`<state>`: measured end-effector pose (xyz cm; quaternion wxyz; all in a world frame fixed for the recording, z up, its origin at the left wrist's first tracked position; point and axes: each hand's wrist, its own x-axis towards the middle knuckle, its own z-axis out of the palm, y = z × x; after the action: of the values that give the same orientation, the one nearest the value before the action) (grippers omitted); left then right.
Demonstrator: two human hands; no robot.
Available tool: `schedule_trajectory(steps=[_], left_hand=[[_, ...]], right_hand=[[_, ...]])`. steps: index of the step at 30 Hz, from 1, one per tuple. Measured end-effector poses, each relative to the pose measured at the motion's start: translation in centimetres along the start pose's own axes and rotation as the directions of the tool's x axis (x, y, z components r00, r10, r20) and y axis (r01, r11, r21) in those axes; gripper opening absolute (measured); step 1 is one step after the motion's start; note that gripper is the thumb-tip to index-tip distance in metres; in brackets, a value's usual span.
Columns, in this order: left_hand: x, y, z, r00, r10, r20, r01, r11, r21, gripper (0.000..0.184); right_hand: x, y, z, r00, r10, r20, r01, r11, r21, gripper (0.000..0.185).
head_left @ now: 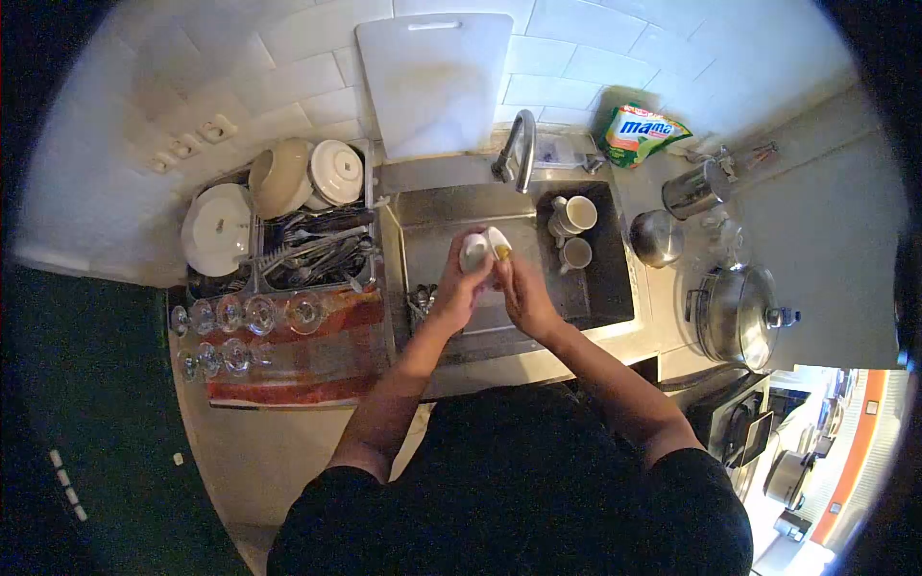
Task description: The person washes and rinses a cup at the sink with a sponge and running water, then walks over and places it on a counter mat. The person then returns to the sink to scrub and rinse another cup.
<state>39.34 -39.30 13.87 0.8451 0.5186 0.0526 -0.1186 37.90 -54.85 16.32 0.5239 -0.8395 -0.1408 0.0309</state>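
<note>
Over the middle of the sink, my left hand is closed around a small white cup, tilted with its rim toward my right hand. My right hand is closed beside it on a small yellow sponge, pressed at the cup's rim; the fingers partly cover it. White mugs stand at the right side of the sink. Some spoons lie in its left front corner, near my left forearm. The faucet arches above the back of the sink.
Left of the sink stands a dish rack with plates, bowls and cutlery. Glasses sit on a red cloth. To the right are a steel pot, a metal bowl and a detergent pouch. A cutting board leans behind.
</note>
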Motion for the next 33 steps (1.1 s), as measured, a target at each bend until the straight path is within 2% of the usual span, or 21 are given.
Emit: schedule_trajectory(steps=[2,3,5,6,8,9,10,12,14,16,18,20,23,24,26,27,28,29,30,31,33], left_hand=[[0.2,0.7,-1.2,0.959,-0.259,0.112,0.280,0.919,-0.276,0.056],[1.1,0.2,-2.4,0.889,-0.310,0.337,0.431,0.814,-0.388,0.056],[2.6,-0.2,-4.0,0.633,-0.249,0.733,0.726,0.519,-0.451,0.055],[2.2,0.4,-3.7,0.692,-0.290,0.661,0.678,0.575,-0.458,0.054],[0.8,1.9,-1.8,0.794,-0.347,0.499,0.578,0.684,-0.445,0.053],[0.4,1.7,-0.6,0.887,-0.329,0.325,0.449,0.777,-0.441,0.053],[-0.1,1.3,0.8,0.948,-0.286,0.142,0.319,0.856,-0.407,0.053],[-0.5,1.2,1.8,0.976,-0.213,-0.039,0.189,0.927,-0.323,0.053],[-0.1,1.6,2.0,0.979,-0.201,-0.033,0.184,0.942,-0.282,0.054],[1.6,-0.4,-1.1,0.906,-0.301,0.296,0.412,0.784,-0.464,0.053],[2.0,-1.7,-3.1,0.787,-0.298,0.541,0.584,0.646,-0.493,0.053],[2.1,-2.0,-3.7,0.671,-0.262,0.694,0.681,0.589,-0.435,0.052],[-0.4,2.0,0.9,0.884,-0.412,0.222,0.468,0.756,-0.458,0.054],[-0.7,1.8,1.3,0.934,-0.324,0.153,0.358,0.834,-0.421,0.055],[-1.2,1.6,1.8,0.993,-0.119,0.028,0.122,0.941,-0.317,0.057],[-1.0,1.5,1.0,0.978,-0.189,0.083,0.206,0.912,-0.354,0.058],[-0.6,1.4,-0.4,0.957,-0.256,0.140,0.290,0.876,-0.385,0.059],[-0.4,2.0,-0.8,0.927,-0.316,0.200,0.373,0.832,-0.411,0.061],[-0.9,3.5,0.2,0.923,-0.368,0.113,0.378,0.812,-0.445,0.067],[-0.2,3.0,-1.0,0.858,-0.427,0.286,0.512,0.758,-0.404,0.066],[1.1,2.6,-4.0,0.634,-0.500,0.590,0.733,0.632,-0.253,0.065]], right_hand=[[0.0,0.0,-0.7,0.983,-0.159,0.091,0.175,0.960,-0.219,0.030],[0.1,-0.5,-1.2,0.962,-0.229,0.149,0.266,0.910,-0.318,0.031],[0.4,-1.3,-1.7,0.970,-0.210,0.124,0.237,0.930,-0.280,0.029],[0.6,-1.6,-1.8,0.973,-0.202,0.111,0.224,0.939,-0.259,0.028],[0.9,-0.1,-1.6,0.999,-0.035,0.020,0.038,0.982,-0.187,0.028],[0.9,0.0,-1.4,0.998,0.058,-0.019,-0.060,0.988,-0.143,0.027],[0.8,0.1,-1.4,0.999,0.035,-0.017,-0.037,0.989,-0.145,0.029],[1.0,-1.0,-1.4,1.000,-0.015,-0.010,0.014,0.989,-0.148,0.031],[0.8,-0.6,-1.2,0.993,-0.113,-0.011,0.109,0.973,-0.206,0.032],[0.5,-0.1,-1.6,0.974,-0.226,0.033,0.226,0.934,-0.275,0.032],[0.4,0.2,-2.7,0.930,-0.344,0.132,0.368,0.864,-0.344,0.031],[0.3,-0.4,-3.2,0.962,-0.230,0.147,0.265,0.916,-0.301,0.031],[0.2,-0.7,-3.1,0.998,0.006,0.068,0.009,0.977,-0.213,0.032],[0.3,-0.9,-2.8,0.995,0.097,0.030,-0.090,0.981,-0.170,0.033],[-0.1,-2.4,-2.1,0.996,-0.086,0.010,0.087,0.982,-0.167,0.032],[-0.3,-3.1,-1.8,0.984,-0.176,0.001,0.173,0.971,-0.166,0.033],[-0.3,-2.7,-2.6,0.976,-0.127,0.176,0.165,0.961,-0.220,0.028],[-0.2,-2.4,-3.4,0.944,-0.222,0.243,0.292,0.906,-0.306,0.024],[0.0,-2.1,-4.0,0.897,-0.306,0.319,0.416,0.827,-0.378,0.023],[0.2,-1.8,-4.6,0.836,-0.373,0.401,0.533,0.727,-0.434,0.022],[0.4,-3.0,-6.7,0.761,-0.319,0.565,0.636,0.539,-0.552,0.035]])
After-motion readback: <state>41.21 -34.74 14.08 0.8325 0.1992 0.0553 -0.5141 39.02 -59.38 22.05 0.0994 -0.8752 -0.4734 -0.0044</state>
